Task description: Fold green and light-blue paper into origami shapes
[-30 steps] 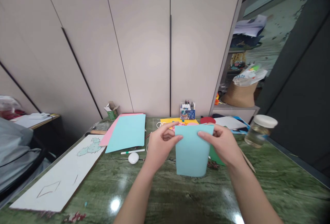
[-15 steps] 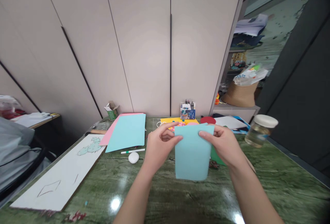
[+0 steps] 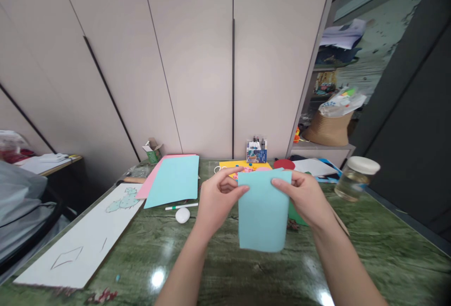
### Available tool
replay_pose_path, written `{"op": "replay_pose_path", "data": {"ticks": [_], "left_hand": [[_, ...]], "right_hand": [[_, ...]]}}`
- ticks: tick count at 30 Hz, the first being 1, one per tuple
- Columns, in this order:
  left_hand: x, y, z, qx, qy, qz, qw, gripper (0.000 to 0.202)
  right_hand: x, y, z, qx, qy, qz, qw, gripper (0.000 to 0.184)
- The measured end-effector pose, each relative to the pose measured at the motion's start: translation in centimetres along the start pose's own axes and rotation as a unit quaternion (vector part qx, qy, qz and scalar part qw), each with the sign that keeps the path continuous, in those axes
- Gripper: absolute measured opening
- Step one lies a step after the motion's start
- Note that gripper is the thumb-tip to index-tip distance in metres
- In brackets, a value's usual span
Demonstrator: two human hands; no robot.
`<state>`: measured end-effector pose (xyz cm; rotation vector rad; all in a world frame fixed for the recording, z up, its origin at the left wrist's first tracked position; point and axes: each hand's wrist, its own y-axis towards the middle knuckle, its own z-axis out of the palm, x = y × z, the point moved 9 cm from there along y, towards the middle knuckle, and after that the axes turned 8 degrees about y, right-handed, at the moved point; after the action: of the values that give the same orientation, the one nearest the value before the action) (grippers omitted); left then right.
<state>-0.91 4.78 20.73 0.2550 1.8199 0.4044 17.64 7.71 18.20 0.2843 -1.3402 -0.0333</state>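
A light blue sheet of paper [image 3: 262, 217] hangs in the air above the green marble table [image 3: 369, 254], held at its top edge by both hands. My left hand [image 3: 218, 198] pinches the sheet's upper left corner between thumb and fingers. My right hand [image 3: 306, 195] pinches the upper right corner the same way. The lower edge of the sheet curves toward me. Behind the sheet lies a green piece of paper [image 3: 294, 214], partly hidden.
To the left lie light blue and pink sheets [image 3: 172, 181], a white marker [image 3: 181, 207], a white eraser [image 3: 182, 215] and a long white board with cactus drawings [image 3: 84, 240]. A glass jar [image 3: 355, 178] stands at the right. A marker box [image 3: 256, 151] and yellow paper [image 3: 239, 165] sit at the back.
The blue sheet has lengthened downward, its lower edge dropping a little closer to me. Both hands stay at the top corners.
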Motion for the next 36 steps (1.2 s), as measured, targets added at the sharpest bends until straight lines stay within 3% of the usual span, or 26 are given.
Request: {"op": "replay_pose_path", "data": {"ticks": [6,10,14,23,29,36], "left_hand": [[0.5,0.0,-0.2,-0.037,-0.039,-0.007,0.999,0.034],[-0.2,-0.2,-0.6,-0.072,-0.004,0.045,0.996,0.021],[-1.0,-0.4,-0.4,-0.068,0.066,0.099,0.991,0.004],[-1.6,-0.3,-0.3,-0.023,0.065,0.153,0.986,0.029],[-1.5,-0.4,-0.2,-0.010,0.056,0.147,0.987,0.033],[-1.6,-0.5,-0.2,-0.003,0.059,0.144,0.988,0.035]], "right_hand": [[-0.2,0.1,-0.2,-0.020,0.006,-0.008,1.000,0.026],[-0.1,0.1,-0.4,-0.030,0.013,-0.019,0.999,0.026],[-0.1,0.1,-0.4,-0.035,0.013,-0.023,0.999,0.026],[0.2,-0.1,-0.3,-0.025,0.024,-0.018,0.999,0.027],[1.4,-0.4,-0.7,-0.023,0.000,-0.060,0.998,0.021],[1.2,-0.4,-0.9,-0.032,0.004,-0.051,0.998,0.020]]}}
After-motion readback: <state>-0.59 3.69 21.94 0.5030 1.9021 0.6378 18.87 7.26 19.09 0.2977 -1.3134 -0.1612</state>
